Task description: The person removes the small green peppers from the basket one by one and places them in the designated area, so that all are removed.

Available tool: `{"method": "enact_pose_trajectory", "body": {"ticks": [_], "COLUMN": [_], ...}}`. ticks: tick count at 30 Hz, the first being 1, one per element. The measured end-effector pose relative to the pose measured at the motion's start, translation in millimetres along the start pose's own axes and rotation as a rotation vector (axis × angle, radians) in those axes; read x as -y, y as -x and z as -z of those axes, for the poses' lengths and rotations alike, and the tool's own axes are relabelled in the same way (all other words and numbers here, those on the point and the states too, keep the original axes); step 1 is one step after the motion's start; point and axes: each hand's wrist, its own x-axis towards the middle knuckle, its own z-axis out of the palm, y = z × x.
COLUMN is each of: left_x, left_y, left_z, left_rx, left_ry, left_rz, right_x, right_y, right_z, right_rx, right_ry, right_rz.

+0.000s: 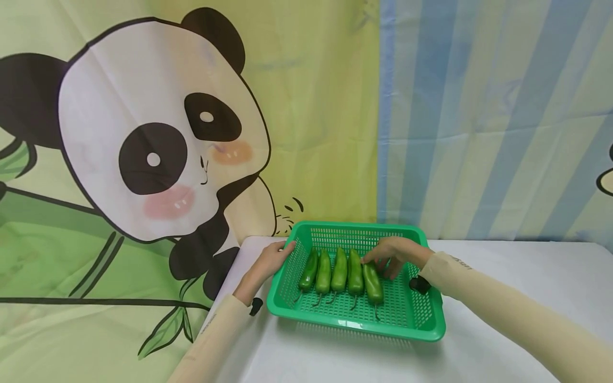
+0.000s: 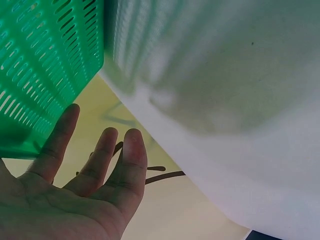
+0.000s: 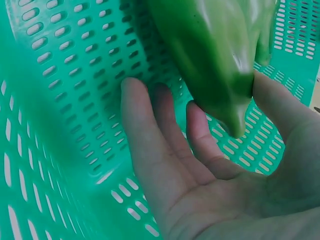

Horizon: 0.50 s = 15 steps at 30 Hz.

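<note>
Several long green peppers lie side by side in a green plastic basket (image 1: pixel 335 317), their stems toward me. My left hand (image 1: pixel 273 260) is at the basket's left rim with the thumb over it. In the left wrist view, one finger of that hand (image 2: pixel 95 195) touches the slotted outer wall, while the other visible fingers stand off it. Inside the basket, my right hand (image 1: pixel 397 252) pinches the far end of the rightmost pepper (image 1: pixel 373 284). The right wrist view has the thumb on one side of this pepper (image 3: pixel 215 55) and a fingertip on the other.
The basket stands on a white table (image 1: pixel 517 282). Behind the table hangs a curtain (image 1: pixel 325 106) printed with a panda and stripes. Dark wrist devices sit at both sleeve cuffs, the right one (image 1: pixel 420 285) over the basket's right side.
</note>
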Motion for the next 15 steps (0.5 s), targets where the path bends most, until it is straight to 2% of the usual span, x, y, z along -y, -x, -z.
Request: {"method": "enact_pose_trajectory", "body": {"ticks": [7,15], "left_x": [-1.3,-0.7], "left_y": [2.0,1.4], "left_z": [0.6,0.0], "left_rx": [0.007,0.006], "left_ry": [0.021,0.028], "left_rz": [-0.001,0.007], "right_x": [4,7], "right_y": [9.9,23.9], "right_z": [3,9], "right_rx": [0.015,0.095], "right_ry": [0.001,-0.028], "right_rz": [0.034,0.084]}}
